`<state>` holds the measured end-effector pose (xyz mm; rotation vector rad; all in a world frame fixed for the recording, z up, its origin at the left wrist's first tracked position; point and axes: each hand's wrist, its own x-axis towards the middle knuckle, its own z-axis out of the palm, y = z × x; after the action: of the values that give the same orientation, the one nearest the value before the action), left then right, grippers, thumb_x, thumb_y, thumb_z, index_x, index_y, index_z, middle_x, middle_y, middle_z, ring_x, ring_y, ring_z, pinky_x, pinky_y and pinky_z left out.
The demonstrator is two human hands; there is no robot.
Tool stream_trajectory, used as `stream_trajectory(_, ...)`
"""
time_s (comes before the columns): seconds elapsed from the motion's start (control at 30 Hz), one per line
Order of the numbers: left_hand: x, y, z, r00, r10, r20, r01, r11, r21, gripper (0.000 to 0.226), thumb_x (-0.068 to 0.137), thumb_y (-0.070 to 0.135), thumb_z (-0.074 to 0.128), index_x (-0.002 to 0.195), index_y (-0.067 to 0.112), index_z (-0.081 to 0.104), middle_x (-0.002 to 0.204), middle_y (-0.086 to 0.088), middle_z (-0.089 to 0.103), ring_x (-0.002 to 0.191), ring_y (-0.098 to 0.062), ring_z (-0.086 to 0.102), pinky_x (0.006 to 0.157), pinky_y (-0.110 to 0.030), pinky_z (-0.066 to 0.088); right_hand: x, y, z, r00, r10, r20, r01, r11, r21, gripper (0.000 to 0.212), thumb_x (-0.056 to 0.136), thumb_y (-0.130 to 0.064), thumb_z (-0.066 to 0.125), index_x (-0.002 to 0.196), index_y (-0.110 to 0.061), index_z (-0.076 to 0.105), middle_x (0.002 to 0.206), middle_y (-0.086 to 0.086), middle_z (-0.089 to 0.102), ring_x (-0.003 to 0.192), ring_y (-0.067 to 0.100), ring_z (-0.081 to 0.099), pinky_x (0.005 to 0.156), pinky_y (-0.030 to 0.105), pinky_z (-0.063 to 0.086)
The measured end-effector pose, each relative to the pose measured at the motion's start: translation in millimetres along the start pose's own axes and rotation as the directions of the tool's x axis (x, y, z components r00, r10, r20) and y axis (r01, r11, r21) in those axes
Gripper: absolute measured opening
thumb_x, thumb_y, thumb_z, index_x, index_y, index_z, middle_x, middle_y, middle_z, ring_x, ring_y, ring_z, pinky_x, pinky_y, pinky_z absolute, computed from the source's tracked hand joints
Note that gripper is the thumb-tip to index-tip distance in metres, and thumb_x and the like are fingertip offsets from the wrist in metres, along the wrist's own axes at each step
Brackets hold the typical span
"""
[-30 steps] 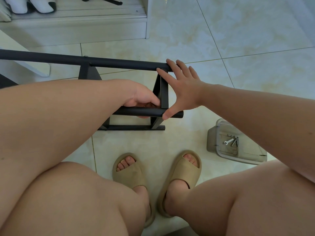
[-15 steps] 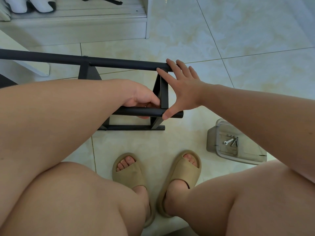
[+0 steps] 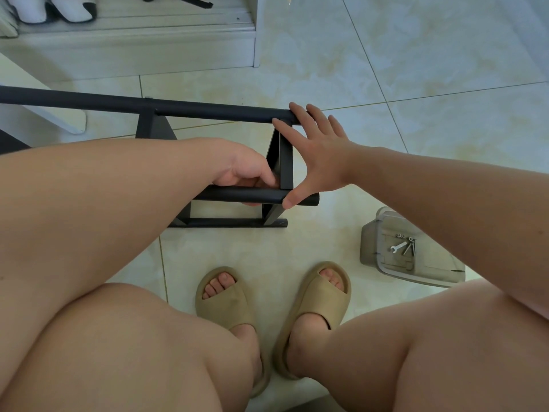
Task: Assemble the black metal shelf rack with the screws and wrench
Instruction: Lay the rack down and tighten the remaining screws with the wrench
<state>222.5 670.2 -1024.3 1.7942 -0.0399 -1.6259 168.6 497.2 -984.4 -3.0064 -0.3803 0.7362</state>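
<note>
The black metal shelf rack stood on the tiled floor at centre left of the frame. The right hand lay spread open, straight fingers on the end of the upper tube and thumb pressing the lower tube's end. The left hand was curled at the joint just above the lower tube; whether it pinched anything could not be told. At right, a clear container held the wrench and screws.

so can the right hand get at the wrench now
Probably yes: the right hand rests flat on the rack, holding nothing, and the wrench lies uncovered in the clear tray under that forearm.
</note>
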Motion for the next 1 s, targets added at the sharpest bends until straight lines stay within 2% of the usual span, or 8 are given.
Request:
stream_trajectory(0.07,0.5,-0.1,0.8,1.0,-0.015,0.003,0.015,1.0,-0.017,0.021,0.097,0.014,0.052,0.112,0.011,0.068,0.091,-0.005,0.071,0.081,-0.018,0.061,0.083,-0.033,0.052,-0.1,-0.2,-0.1,1.0,-0.001,-0.002,0.001,1.0,-0.001,0.151,0.045,-0.098,0.061,0.158,-0.035,-0.016,0.165,0.006,-0.026,0.152,0.035,-0.022,0.123,0.059,-0.005)
stream_trajectory(0.13,1.3,0.2,1.4,1.0,-0.022,-0.014,0.022,1.0,-0.004,0.016,0.097,0.019,0.055,0.104,0.012,0.068,0.083,-0.003,0.07,0.077,-0.017,0.061,0.079,-0.032,0.053,-0.3,-0.3,-0.4,1.0,-0.001,-0.004,0.001,1.0,-0.004,0.151,0.045,-0.098,0.061,0.158,-0.035,-0.016,0.165,0.006,-0.025,0.152,0.035,-0.022,0.123,0.059,-0.005)
stream_trajectory(0.33,1.2,2.1,3.2,0.998,-0.015,-0.063,0.02,0.998,0.067,0.014,0.097,0.019,0.057,0.096,0.013,0.069,0.067,0.0,0.071,0.068,-0.015,0.062,0.063,-0.028,0.053,-0.4,-0.5,-0.3,1.0,-0.002,-0.004,0.002,1.0,-0.003,0.151,0.045,-0.097,0.061,0.158,-0.035,-0.016,0.165,0.005,-0.025,0.152,0.035,-0.021,0.123,0.059,-0.005)
stream_trajectory(0.53,0.3,-0.9,-0.4,1.0,-0.011,0.002,0.011,1.0,0.001,0.016,0.097,0.014,0.053,0.103,0.014,0.068,0.085,-0.002,0.07,0.077,-0.016,0.061,0.075,-0.031,0.053,-0.1,-0.7,0.3,1.0,-0.002,-0.004,0.002,1.0,0.0,0.151,0.045,-0.097,0.061,0.158,-0.034,-0.016,0.165,0.006,-0.025,0.152,0.035,-0.022,0.123,0.06,-0.005)
stream_trajectory(0.63,2.2,-0.2,1.1,0.999,-0.016,-0.029,0.016,1.0,0.006,0.017,0.097,0.02,0.058,0.107,0.013,0.069,0.084,-0.003,0.072,0.079,-0.017,0.063,0.081,-0.034,0.055,-0.6,-0.2,0.4,1.0,-0.005,-0.005,0.005,1.0,0.002,0.151,0.044,-0.098,0.059,0.158,-0.034,-0.016,0.165,0.006,-0.026,0.152,0.035,-0.022,0.123,0.06,-0.005)
stream_trajectory(0.7,3.8,0.4,1.9,0.997,-0.004,-0.073,0.007,1.0,0.028,0.018,0.095,0.021,0.062,0.108,0.011,0.07,0.08,-0.004,0.072,0.078,-0.018,0.064,0.079,-0.034,0.057,-0.6,-0.1,0.4,1.0,-0.006,-0.003,0.006,1.0,0.007,0.151,0.043,-0.099,0.058,0.158,-0.034,-0.016,0.165,0.006,-0.026,0.152,0.035,-0.022,0.122,0.06,-0.005)
stream_trajectory(0.83,2.4,1.8,4.0,0.996,0.02,-0.083,-0.015,0.998,0.062,0.012,0.095,0.017,0.061,0.098,0.011,0.07,0.072,-0.003,0.071,0.065,-0.015,0.066,0.066,-0.029,0.055,-0.3,-0.1,0.8,1.0,-0.005,-0.003,0.005,1.0,0.011,0.151,0.044,-0.098,0.061,0.158,-0.035,-0.016,0.165,0.005,-0.026,0.152,0.034,-0.023,0.122,0.059,-0.006)
stream_trajectory(1.0,1.5,-1.2,1.1,0.999,0.029,-0.031,-0.028,0.999,0.027,0.028,0.096,0.011,0.054,0.12,0.006,0.067,0.104,-0.01,0.068,0.089,-0.021,0.061,0.08,-0.033,0.053,-0.3,0.0,0.7,1.0,-0.005,-0.001,0.005,1.0,0.016,0.151,0.044,-0.098,0.06,0.158,-0.035,-0.016,0.165,0.005,-0.026,0.152,0.034,-0.023,0.123,0.059,-0.006)
